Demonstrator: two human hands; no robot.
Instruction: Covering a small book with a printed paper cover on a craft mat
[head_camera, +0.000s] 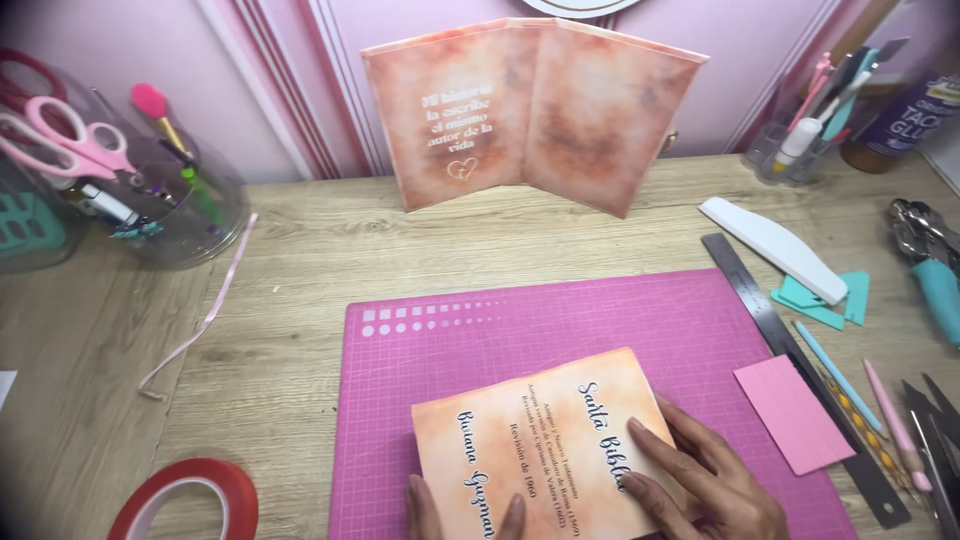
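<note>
Both hands, left and right, press flat, seemingly ungripping, on one orange book; one cover stands behind.

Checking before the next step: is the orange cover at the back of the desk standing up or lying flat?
Standing upright. The orange cover is opened in a shallow V, bottom edges on the wooden desk, against the pink wall.
</note>
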